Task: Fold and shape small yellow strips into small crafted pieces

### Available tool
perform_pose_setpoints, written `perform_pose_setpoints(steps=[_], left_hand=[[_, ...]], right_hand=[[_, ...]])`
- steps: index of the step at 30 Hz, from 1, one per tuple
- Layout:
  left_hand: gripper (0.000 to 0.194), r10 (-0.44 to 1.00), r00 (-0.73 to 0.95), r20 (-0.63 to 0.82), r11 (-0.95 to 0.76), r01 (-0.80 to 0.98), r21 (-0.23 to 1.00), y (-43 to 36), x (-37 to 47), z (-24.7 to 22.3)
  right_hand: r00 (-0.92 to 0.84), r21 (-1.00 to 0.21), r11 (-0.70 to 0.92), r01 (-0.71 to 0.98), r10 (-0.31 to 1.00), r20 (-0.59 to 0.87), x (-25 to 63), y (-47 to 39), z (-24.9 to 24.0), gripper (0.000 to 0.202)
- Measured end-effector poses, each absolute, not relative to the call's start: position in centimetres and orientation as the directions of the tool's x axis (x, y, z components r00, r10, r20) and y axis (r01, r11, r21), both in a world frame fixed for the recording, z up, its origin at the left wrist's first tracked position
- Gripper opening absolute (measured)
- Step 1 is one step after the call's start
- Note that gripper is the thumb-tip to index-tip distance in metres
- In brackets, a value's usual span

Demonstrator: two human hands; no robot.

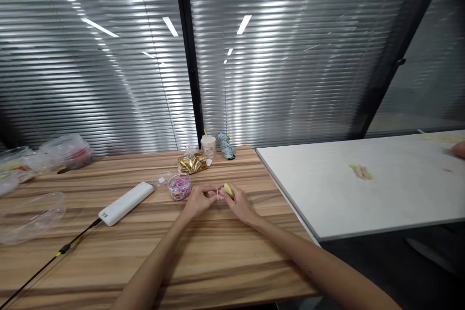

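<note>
The left hand [198, 199] pinches a thin pink band [217, 193]. The right hand [240, 202] has its fingers closed on a small yellow thing [228, 190]. Both things are over the wooden table [225, 261], closer to its right edge than its left. A clear tub [179, 187] of little bands is just beside the left hand

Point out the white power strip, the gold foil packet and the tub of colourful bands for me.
White power strip [126, 203]: head view, middle of its top.
Gold foil packet [193, 163]: head view, crinkled front.
Tub of colourful bands [179, 194]: head view, clear side wall.
</note>
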State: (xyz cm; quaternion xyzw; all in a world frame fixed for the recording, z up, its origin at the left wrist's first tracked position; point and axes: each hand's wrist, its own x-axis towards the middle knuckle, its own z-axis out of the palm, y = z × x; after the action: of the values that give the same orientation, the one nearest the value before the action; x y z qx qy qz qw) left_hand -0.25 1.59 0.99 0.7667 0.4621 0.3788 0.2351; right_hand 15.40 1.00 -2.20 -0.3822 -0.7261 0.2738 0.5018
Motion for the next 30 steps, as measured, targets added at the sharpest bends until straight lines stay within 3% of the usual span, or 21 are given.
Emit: perform_pose_setpoints(steps=[6,12,18,27,30], left_hand=[[0.032,0.905,0.171,0.389,-0.419,0.506,0.754,2.0,-0.6,1.0],[0.027,0.901,0.262,0.347,-0.432,0.458,0.777,2.1,-0.6,0.7],[0.024,0.889,0.320,0.329,-0.452,0.485,0.749,2.2,-0.8,0.3],[0.027,0.911,0.274,0.308,-0.408,0.495,0.767,2.2,-0.8,0.7],[0.023,0.888,0.330,0.320,-0.458,0.564,0.688,2.2,-0.9,0.7]], right_hand=[[-0.252,-0.756,0.574,0.314,0.818,0.517,15.4,1.4,-3.2,0.040],[-0.436,-0.551,0.766,0.332,0.642,0.630,15.3,1.9,-4.1,0.046],[-0.549,-0.372,0.836,0.402,0.546,0.633,16.8,2.7,-4.1,0.051],[-0.544,-0.231,0.860,0.454,0.473,0.693,17.2,3.1,-4.0,0.052],[-0.564,-0.191,0.855,0.482,0.469,0.679,17.2,3.1,-4.3,0.053]])
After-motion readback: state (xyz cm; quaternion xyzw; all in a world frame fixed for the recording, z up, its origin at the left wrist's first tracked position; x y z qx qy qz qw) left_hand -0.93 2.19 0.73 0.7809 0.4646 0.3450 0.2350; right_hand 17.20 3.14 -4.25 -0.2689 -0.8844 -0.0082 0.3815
